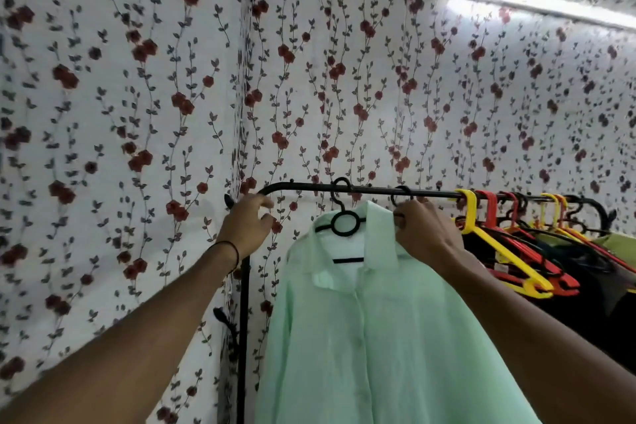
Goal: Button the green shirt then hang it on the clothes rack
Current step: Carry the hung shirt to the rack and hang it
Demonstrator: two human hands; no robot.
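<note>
Pale green button-front shirt (371,337) is hung on a black plastic hanger (345,222), which is hooked over the black metal clothes rack (371,189). Fingers of the right hand (426,234) are clenched on the shirt's shoulder by the collar. The left hand (246,222) is held at the rack's bend with fingers curled; whether the rack is grasped cannot be told. Yellow and red plastic hangers (506,251) are hung further right, and rose-patterned wallpaper (137,96) is seen behind.
</note>
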